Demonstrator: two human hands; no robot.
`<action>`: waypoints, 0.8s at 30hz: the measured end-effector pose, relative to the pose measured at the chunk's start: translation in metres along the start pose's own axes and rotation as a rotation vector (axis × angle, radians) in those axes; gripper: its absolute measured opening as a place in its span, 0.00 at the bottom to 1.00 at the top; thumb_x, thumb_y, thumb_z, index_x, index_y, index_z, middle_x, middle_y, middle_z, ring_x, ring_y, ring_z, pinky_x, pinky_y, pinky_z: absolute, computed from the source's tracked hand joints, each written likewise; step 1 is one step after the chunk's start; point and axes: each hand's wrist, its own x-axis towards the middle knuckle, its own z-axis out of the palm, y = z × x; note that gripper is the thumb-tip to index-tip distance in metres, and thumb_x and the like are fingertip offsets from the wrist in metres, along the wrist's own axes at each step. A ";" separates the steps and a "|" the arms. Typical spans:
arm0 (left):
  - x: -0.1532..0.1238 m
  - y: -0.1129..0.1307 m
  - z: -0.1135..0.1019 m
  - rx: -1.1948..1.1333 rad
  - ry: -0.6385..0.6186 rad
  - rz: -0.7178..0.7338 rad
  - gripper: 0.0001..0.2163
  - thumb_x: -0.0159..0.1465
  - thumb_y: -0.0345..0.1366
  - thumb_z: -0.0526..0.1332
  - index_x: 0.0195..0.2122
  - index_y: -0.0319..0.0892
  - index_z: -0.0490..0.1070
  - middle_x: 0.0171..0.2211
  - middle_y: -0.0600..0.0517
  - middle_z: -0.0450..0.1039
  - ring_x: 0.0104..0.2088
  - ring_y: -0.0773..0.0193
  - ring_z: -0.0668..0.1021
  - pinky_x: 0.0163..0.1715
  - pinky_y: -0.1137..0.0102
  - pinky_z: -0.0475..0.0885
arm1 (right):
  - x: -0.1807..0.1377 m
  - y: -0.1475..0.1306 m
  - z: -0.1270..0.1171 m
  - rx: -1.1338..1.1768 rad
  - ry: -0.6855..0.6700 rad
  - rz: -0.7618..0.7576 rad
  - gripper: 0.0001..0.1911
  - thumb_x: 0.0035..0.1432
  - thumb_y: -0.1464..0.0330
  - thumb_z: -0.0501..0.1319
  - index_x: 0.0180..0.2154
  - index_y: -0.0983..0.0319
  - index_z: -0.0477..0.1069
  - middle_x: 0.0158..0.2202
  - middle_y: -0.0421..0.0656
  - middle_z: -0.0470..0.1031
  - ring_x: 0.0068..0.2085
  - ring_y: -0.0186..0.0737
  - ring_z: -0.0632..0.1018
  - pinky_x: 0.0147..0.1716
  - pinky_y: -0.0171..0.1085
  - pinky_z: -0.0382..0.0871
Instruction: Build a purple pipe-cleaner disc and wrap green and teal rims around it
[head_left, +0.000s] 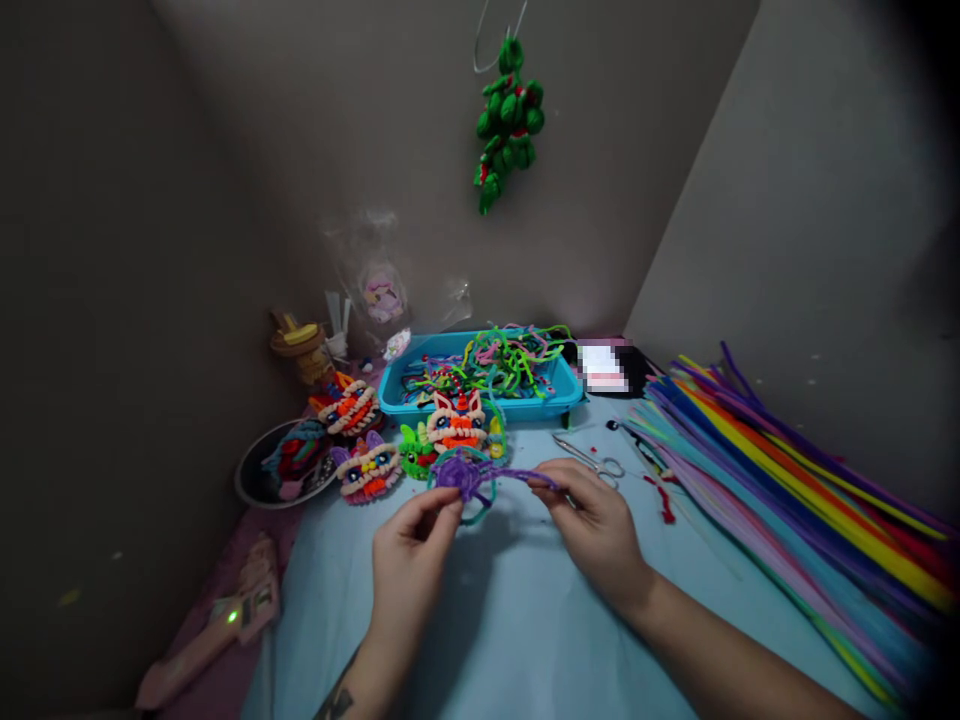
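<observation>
Holding a purple fuzzy-stem piece (456, 474) between both hands

Its coiled end sits at the left, and its long axis runs nearly level across the view, with loose strands (517, 474) pointing right. The piece is raised over the near-middle of the table. The left hand (412, 555) pinches the coil's lower edge between thumb and fingers; the right hand (596, 530) grips the strands near their tips, its fingers curled in. A teal loop (475, 520) shows around the coil; whether it is attached cannot be told.

Below spreads a pale blue covering (510, 640), with a pinkish surface (199, 640) at its left. Dim grey walls (420, 130) meet behind, and a green bundle (510, 125) hangs there.

Directly beyond the coil, an orange-and-cream animal face (457, 425) and a green figure (416, 455) crowd the space, before a blue tray (540, 409) of tangled stems. Scissors (589, 455) lie just past the right hand. Long coloured stems (795, 480) fill the right side; a metal bowl (246, 478) and a pink tool with a green light (259, 600) are on the left.
</observation>
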 end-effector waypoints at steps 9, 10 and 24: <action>0.001 -0.001 0.001 -0.037 -0.077 -0.068 0.08 0.50 0.37 0.68 0.30 0.40 0.80 0.26 0.50 0.80 0.26 0.65 0.77 0.27 0.74 0.72 | 0.000 0.001 -0.002 -0.158 -0.090 -0.327 0.16 0.56 0.82 0.52 0.39 0.61 0.71 0.34 0.46 0.76 0.37 0.40 0.76 0.37 0.39 0.73; 0.001 -0.002 0.001 -0.037 -0.079 -0.069 0.08 0.50 0.38 0.68 0.30 0.40 0.80 0.26 0.50 0.80 0.26 0.64 0.77 0.27 0.74 0.72 | 0.001 0.001 -0.002 -0.184 -0.082 -0.346 0.16 0.55 0.83 0.52 0.39 0.61 0.71 0.33 0.46 0.75 0.37 0.40 0.75 0.37 0.39 0.73; 0.002 -0.001 0.005 -0.094 -0.157 -0.126 0.07 0.48 0.36 0.69 0.28 0.40 0.80 0.25 0.51 0.79 0.25 0.67 0.76 0.28 0.75 0.70 | -0.003 -0.006 0.001 -0.120 -0.210 -0.399 0.17 0.56 0.82 0.51 0.41 0.62 0.71 0.33 0.46 0.77 0.36 0.40 0.73 0.35 0.40 0.72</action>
